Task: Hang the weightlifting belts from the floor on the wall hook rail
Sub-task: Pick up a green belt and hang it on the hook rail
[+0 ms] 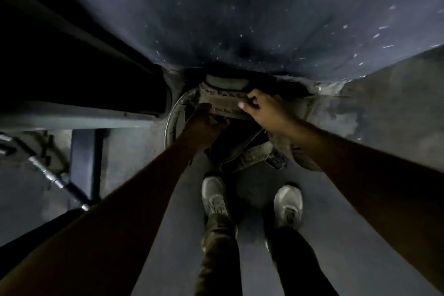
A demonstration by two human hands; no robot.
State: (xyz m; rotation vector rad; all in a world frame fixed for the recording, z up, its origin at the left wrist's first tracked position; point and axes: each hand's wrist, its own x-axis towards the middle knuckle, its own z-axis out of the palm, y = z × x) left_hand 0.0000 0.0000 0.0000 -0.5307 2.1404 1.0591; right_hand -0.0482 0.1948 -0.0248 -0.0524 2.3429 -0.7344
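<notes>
Grey floor [134,151] bears worn belts [254,154], two shoes [213,197].

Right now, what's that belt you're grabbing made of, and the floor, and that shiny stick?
The belt looks like worn leather or stiff fabric: dull brown, frayed edges; too dim to be sure. The floor seems bare concrete, grey and blotchy. The bar looks like metal, since it glints.

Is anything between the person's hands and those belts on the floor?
Nothing visible. Both the left hand and the right hand already grip the worn, tan leather belt lying at the foot of the dark wall.
</notes>
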